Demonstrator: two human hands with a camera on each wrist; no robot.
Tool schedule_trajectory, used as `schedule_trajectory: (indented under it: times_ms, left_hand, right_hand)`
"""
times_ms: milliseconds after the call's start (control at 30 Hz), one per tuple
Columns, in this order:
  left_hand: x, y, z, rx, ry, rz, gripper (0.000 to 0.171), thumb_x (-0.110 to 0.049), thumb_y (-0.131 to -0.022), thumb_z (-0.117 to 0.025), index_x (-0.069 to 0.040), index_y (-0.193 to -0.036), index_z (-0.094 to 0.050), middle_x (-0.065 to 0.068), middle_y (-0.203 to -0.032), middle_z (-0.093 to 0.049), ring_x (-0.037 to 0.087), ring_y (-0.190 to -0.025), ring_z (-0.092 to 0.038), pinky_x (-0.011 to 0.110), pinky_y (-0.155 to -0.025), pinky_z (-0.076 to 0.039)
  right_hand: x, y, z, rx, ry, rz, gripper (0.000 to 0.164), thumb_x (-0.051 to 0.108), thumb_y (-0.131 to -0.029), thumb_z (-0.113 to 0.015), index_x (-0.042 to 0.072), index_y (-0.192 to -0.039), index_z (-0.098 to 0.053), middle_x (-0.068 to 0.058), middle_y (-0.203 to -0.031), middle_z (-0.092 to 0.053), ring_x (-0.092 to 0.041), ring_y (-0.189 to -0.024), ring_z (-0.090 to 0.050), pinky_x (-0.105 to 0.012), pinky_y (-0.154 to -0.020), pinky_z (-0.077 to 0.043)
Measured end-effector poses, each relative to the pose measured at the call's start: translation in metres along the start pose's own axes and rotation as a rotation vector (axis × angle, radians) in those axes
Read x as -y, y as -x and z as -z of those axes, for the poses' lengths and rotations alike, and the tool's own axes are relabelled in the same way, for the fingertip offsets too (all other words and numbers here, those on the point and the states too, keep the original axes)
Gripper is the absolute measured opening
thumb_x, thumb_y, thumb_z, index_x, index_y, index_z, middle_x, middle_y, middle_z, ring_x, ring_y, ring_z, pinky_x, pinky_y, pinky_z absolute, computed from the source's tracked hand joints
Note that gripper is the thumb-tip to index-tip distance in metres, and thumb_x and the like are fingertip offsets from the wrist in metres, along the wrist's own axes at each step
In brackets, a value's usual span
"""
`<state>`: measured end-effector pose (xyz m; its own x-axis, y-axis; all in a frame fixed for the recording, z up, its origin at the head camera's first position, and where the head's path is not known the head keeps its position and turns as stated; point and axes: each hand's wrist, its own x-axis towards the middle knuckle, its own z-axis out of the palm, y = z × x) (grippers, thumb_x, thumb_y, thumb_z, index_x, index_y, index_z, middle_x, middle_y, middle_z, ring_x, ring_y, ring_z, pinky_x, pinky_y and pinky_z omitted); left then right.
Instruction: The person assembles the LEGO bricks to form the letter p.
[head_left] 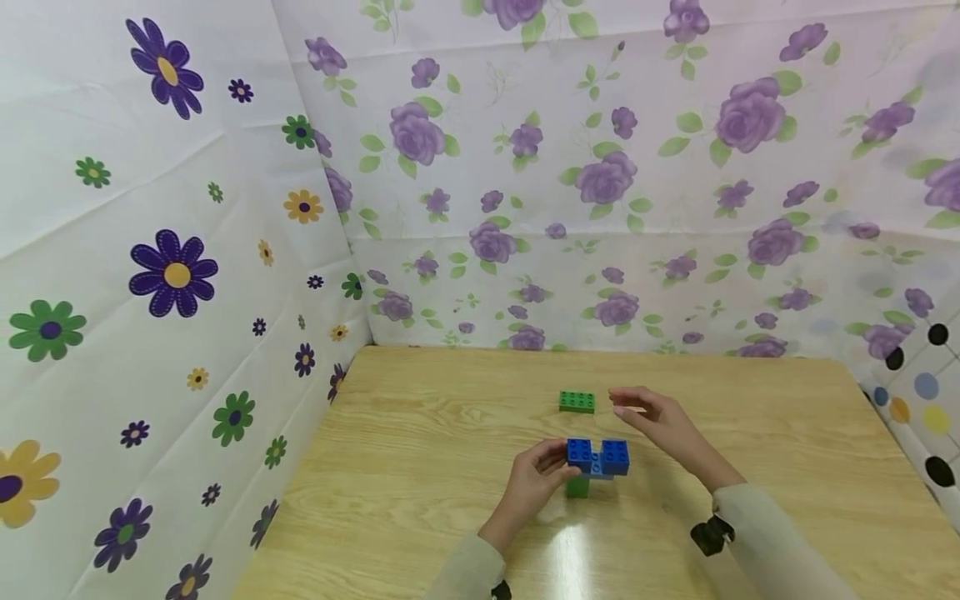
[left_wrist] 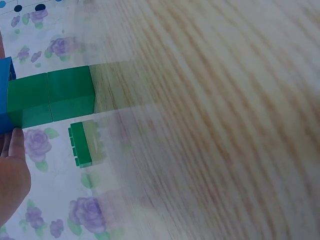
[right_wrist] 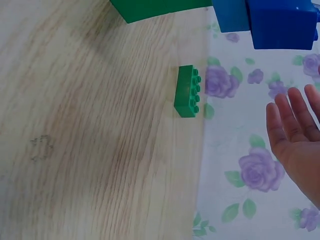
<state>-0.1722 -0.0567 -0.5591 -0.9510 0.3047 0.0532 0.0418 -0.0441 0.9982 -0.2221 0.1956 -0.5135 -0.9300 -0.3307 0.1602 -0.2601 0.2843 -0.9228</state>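
A standing build of toy bricks is on the table, with two stacked green bricks as its column. Across the top lies a lighter blue brick, carrying two dark blue bricks with a gap between them. My left hand holds the build at its left dark blue brick, thumb in front and fingers behind. Beyond the build lies a loose green brick, studs up. To the right of that brick my right hand hovers, fingers loosely extended and holding nothing; the right wrist view shows its bare palm side.
The wooden table meets a flower-printed cloth along its back edge. Another flowered cloth hangs at the left, and a dotted one at the right.
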Motion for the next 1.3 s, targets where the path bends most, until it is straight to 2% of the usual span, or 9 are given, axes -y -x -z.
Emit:
schedule_trajectory:
  times_ms: [67, 267, 367, 567, 733, 867, 1033, 1100, 1300]
  left_hand:
    - [0.002, -0.001, 0.0, 0.001, -0.003, -0.005, 0.039, -0.01, -0.088, -0.07, -0.001, -0.125, -0.061, 0.013, -0.122, -0.062, 0.024, -0.115, -0.059, 0.025, -0.094, -0.051]
    - [0.004, -0.002, 0.0, 0.001, -0.012, -0.02, 0.038, -0.009, -0.088, -0.069, 0.001, -0.124, -0.06, 0.015, -0.121, -0.063, 0.026, -0.115, -0.059, 0.025, -0.094, -0.051]
    - [0.004, -0.001, 0.0, -0.001, -0.015, -0.012, 0.038, -0.008, -0.088, -0.069, -0.001, -0.124, -0.061, 0.013, -0.121, -0.063, 0.026, -0.116, -0.059, 0.025, -0.094, -0.051]
    - [0.003, -0.001, -0.002, -0.002, -0.001, 0.006, 0.039, -0.01, -0.088, -0.07, -0.005, -0.125, -0.061, 0.011, -0.122, -0.062, 0.024, -0.116, -0.058, 0.025, -0.094, -0.051]
    - [0.003, -0.001, -0.001, -0.011, -0.014, -0.004, 0.039, -0.011, -0.087, -0.071, -0.004, -0.125, -0.062, 0.012, -0.122, -0.063, 0.024, -0.115, -0.059, 0.025, -0.093, -0.051]
    - [0.002, -0.001, -0.001, -0.009, -0.008, -0.012, 0.039, -0.011, -0.087, -0.071, -0.003, -0.124, -0.062, 0.013, -0.122, -0.063, 0.024, -0.115, -0.06, 0.025, -0.093, -0.051]
    - [0.002, -0.002, -0.001, 0.0, 0.003, -0.008, 0.039, -0.011, -0.087, -0.07, -0.002, -0.124, -0.061, 0.013, -0.122, -0.063, 0.023, -0.115, -0.06, 0.025, -0.094, -0.051]
    - [0.002, -0.002, -0.001, -0.001, 0.004, -0.003, 0.038, -0.012, -0.087, -0.071, -0.002, -0.123, -0.062, 0.012, -0.121, -0.063, 0.022, -0.114, -0.06, 0.025, -0.094, -0.051]
    - [0.004, -0.003, 0.001, -0.009, -0.002, 0.012, 0.038, -0.013, -0.087, -0.072, -0.003, -0.122, -0.063, 0.011, -0.121, -0.063, 0.021, -0.114, -0.06, 0.024, -0.093, -0.051]
  right_hand:
    - [-0.002, -0.006, -0.001, -0.004, 0.006, -0.009, 0.039, 0.029, -0.098, -0.058, 0.013, -0.133, -0.055, -0.011, -0.132, -0.056, -0.029, -0.117, -0.055, -0.021, -0.092, -0.05]
    - [-0.012, -0.025, -0.004, -0.01, 0.024, -0.018, 0.042, 0.028, -0.098, -0.059, 0.009, -0.135, -0.053, -0.015, -0.133, -0.055, -0.032, -0.118, -0.054, -0.047, -0.098, -0.048]
    - [-0.019, -0.033, -0.004, -0.011, 0.043, -0.015, 0.041, 0.024, -0.098, -0.059, 0.007, -0.135, -0.053, -0.017, -0.133, -0.055, -0.032, -0.117, -0.054, -0.053, -0.098, -0.046]
    - [-0.036, -0.049, -0.008, -0.012, 0.068, -0.006, 0.041, 0.018, -0.098, -0.059, 0.004, -0.136, -0.053, -0.018, -0.134, -0.054, -0.035, -0.118, -0.053, -0.056, -0.098, -0.045]
    - [-0.047, -0.061, -0.015, 0.012, 0.071, -0.017, 0.042, 0.018, -0.097, -0.06, 0.002, -0.135, -0.053, -0.02, -0.137, -0.051, -0.04, -0.123, -0.049, -0.059, -0.1, -0.043]
    - [-0.053, -0.068, -0.019, 0.024, 0.085, -0.052, 0.041, 0.014, -0.097, -0.06, 0.001, -0.135, -0.053, -0.02, -0.139, -0.048, -0.042, -0.125, -0.046, -0.058, -0.099, -0.044]
    - [-0.058, -0.07, -0.023, 0.049, 0.083, -0.15, 0.041, 0.009, -0.095, -0.061, 0.002, -0.135, -0.053, -0.021, -0.142, -0.044, -0.044, -0.129, -0.04, -0.058, -0.099, -0.044]
    - [-0.061, -0.07, -0.025, 0.06, 0.084, -0.165, 0.04, 0.008, -0.095, -0.061, 0.001, -0.134, -0.054, -0.022, -0.142, -0.044, -0.046, -0.13, -0.037, -0.059, -0.1, -0.043]
    - [-0.069, -0.071, -0.033, 0.088, 0.106, -0.124, 0.038, 0.003, -0.093, -0.063, 0.0, -0.13, -0.057, -0.023, -0.137, -0.047, -0.047, -0.128, -0.04, -0.06, -0.102, -0.04]
